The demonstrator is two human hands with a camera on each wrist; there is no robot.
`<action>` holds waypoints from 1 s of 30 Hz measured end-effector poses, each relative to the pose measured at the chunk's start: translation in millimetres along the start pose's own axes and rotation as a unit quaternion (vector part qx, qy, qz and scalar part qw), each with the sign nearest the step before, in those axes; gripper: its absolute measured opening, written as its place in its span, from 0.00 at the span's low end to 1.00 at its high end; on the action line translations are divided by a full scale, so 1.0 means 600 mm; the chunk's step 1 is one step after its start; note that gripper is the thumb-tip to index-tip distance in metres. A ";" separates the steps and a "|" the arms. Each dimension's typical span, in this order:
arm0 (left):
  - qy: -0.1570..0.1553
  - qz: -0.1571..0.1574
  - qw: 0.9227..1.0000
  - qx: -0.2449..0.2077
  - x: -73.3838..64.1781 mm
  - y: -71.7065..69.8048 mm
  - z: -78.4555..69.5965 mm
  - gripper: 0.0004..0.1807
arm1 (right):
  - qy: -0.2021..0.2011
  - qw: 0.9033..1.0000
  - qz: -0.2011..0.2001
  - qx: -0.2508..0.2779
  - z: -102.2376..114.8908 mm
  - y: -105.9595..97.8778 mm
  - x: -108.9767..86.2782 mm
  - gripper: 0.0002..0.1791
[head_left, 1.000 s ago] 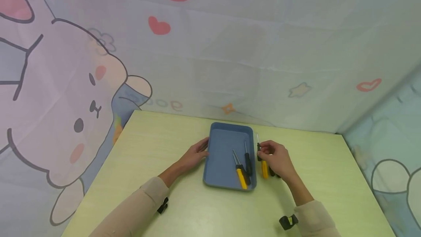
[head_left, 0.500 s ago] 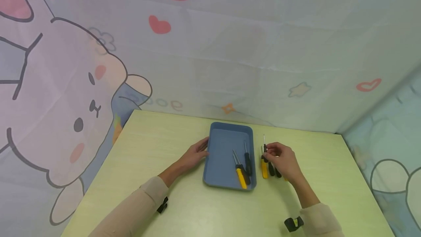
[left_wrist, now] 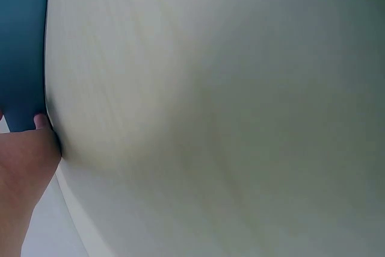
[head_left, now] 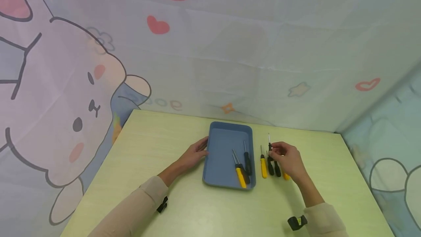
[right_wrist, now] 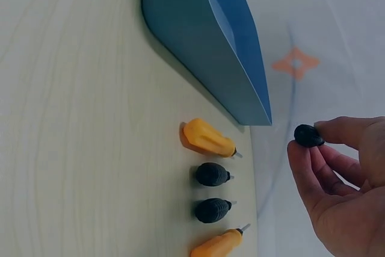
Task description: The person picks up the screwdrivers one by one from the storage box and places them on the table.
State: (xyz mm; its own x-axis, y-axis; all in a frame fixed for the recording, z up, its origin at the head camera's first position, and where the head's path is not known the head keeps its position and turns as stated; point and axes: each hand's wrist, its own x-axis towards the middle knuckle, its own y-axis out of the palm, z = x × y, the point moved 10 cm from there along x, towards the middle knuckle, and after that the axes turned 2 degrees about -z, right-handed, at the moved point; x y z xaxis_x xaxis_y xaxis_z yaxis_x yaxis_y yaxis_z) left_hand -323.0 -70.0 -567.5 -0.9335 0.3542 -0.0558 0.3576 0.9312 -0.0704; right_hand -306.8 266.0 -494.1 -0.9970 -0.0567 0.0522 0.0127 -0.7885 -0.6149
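My right hand (head_left: 289, 161) pinches a screwdriver with a black handle (right_wrist: 308, 136) between thumb and fingertips, its shaft pointing up and away, raised over the table. Below it lie a yellow-handled screwdriver (head_left: 264, 167), two black-handled screwdrivers (right_wrist: 212, 174) and another yellow-handled screwdriver (right_wrist: 218, 244), in a row. My left hand (head_left: 193, 156) rests against the left side of the blue tray (head_left: 221, 156), fingers along its wall. Inside the tray, toward its right side, are a yellow-handled screwdriver (head_left: 241, 179), a black-handled screwdriver (head_left: 247, 164) and a dark-handled one (head_left: 245, 175) partly covered.
The pale wooden table (head_left: 171, 131) reaches back to a printed cloth wall (head_left: 230, 65) with cartoon figures and hearts. A second cloth side (head_left: 394, 149) borders it on the right. Black wrist camera mounts (head_left: 297, 222) hang at both sleeves.
My right hand has moved right with the black-handled screwdriver, away from the tray's right edge and over the row of screwdrivers. My left hand and the tray stay in place.
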 end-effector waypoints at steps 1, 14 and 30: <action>0.000 -0.001 1.000 0.000 0.000 0.000 0.001 0.38 | -0.001 1.000 0.000 -0.002 -0.001 -0.001 0.000 0.18; -0.003 -0.001 1.000 0.001 0.001 -0.001 0.003 0.38 | 0.006 1.000 -0.009 -0.008 -0.015 -0.022 -0.001 0.18; -0.006 0.001 1.000 -0.003 0.002 -0.002 0.006 0.38 | 0.018 0.999 -0.019 -0.026 -0.035 -0.037 0.000 0.19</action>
State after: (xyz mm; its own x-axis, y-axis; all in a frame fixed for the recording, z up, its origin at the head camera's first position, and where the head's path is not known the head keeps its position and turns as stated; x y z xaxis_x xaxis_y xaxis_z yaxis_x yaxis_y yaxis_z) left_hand -324.5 -71.2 -570.9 -0.9323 0.3552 -0.0677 0.3594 0.9309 -0.0650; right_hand -308.7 296.6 -496.8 -0.9988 -0.0049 0.0494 -0.0286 -0.7568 -0.6530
